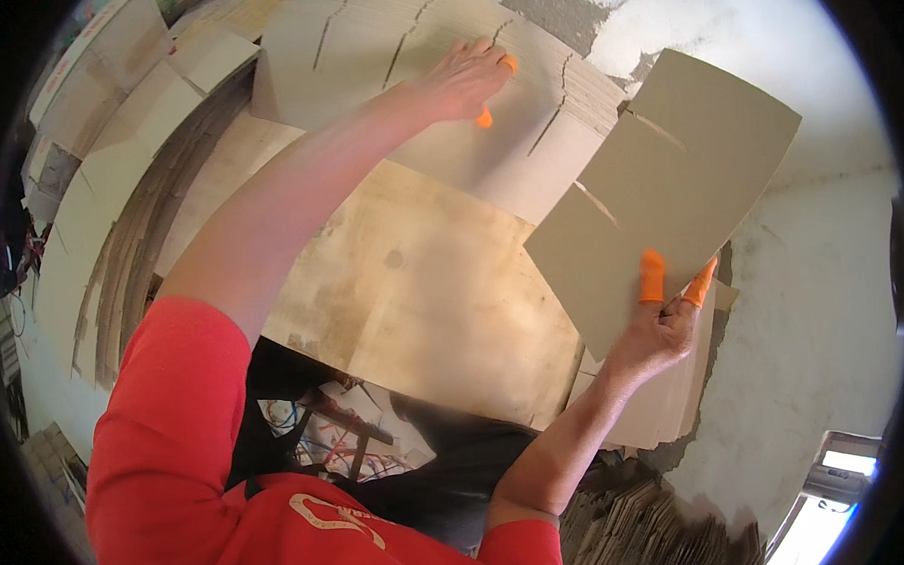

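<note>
My right hand (663, 330) holds up a flat grey-brown cardboard sheet (668, 195) by its lower right edge, orange covers on the thumb and a finger. Two narrow slots cut into the sheet from its left side. Farther off to the left, my left hand (470, 80) rests on a stack of slotted cardboard sheets (394, 35). Its thumb and forefinger, also in orange covers, are apart, with the other fingers bent over the stack near a row of jagged slots. Nothing shows lifted in the left hand.
A pale wooden board (412, 284) lies in front of me. More cardboard stacks (122, 244) line the left side. Cardboard pieces (665, 395) lean by the peeling wall (811, 300) at right, above piled sheets (630, 525) low down. Tangled wires (343, 436) show below the board.
</note>
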`<state>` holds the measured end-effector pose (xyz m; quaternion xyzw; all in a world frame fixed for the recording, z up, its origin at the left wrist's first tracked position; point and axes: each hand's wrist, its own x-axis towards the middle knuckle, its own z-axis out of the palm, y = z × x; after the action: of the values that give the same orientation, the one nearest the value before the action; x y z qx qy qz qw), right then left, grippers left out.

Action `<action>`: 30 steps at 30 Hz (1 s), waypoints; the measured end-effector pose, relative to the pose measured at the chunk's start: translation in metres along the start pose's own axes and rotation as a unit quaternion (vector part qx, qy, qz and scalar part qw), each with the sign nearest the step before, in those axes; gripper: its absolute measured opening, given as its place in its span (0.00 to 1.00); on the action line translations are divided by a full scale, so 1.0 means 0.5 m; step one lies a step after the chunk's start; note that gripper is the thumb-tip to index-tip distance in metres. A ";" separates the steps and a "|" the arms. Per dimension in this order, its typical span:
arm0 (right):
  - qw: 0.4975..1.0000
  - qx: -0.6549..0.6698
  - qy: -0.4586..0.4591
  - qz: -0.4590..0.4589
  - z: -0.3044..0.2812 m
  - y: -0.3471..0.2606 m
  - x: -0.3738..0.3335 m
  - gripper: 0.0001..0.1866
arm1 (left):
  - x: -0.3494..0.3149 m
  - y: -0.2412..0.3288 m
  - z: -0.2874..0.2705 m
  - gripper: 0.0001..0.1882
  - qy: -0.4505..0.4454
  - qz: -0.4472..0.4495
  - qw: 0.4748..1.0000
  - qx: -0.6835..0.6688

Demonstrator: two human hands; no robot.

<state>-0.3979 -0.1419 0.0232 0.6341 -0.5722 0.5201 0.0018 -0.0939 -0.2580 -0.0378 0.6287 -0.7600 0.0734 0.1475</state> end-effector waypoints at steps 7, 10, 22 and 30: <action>0.997 0.074 -0.020 0.018 0.008 0.014 -0.006 0.32 | 0.073 -0.029 0.034 0.22 -0.012 0.002 1.000 -0.012; 0.996 0.093 -0.004 0.009 0.005 0.009 -0.004 0.32 | 0.052 -0.012 0.022 0.17 0.042 0.017 0.999 -0.028; 0.994 -0.009 -0.105 -0.026 -0.028 -0.025 -0.008 0.34 | -0.034 0.110 -0.105 0.10 -0.126 0.231 0.964 0.049; 0.983 0.021 -0.150 -0.099 -0.032 0.001 -0.008 0.29 | -0.076 0.193 -0.118 0.06 -0.085 0.274 0.958 -0.018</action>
<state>-0.4080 -0.1298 0.0276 0.7587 -0.4889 0.4280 -0.0458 -0.1742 -0.1859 0.0131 0.3971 -0.9142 0.0430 0.0679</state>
